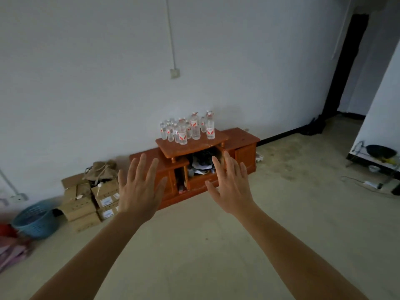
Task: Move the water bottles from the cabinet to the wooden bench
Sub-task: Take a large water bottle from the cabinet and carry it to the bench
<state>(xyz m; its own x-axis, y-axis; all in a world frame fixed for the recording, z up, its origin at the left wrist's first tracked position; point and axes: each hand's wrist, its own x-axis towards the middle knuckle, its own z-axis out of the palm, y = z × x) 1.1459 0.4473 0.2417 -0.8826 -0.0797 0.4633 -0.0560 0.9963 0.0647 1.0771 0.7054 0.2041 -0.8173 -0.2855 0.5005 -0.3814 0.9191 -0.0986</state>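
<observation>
Both the left hand (138,187) and right hand (230,187) reach out with grip released, fingers spread, empty, toward clustered water bottles (188,129) standing atop the orange wooden cabinet (244,146).

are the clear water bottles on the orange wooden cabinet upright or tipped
Upright: the clear water bottles all stand caps-up on the orange wooden cabinet.

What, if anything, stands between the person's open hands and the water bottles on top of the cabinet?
Nothing visible does. The left hand and right hand are open and empty, raised in front of the cabinet. The water bottles stand upright on its raised top shelf, uncovered, with only bare floor in between. The wooden bench is out of view.
</observation>
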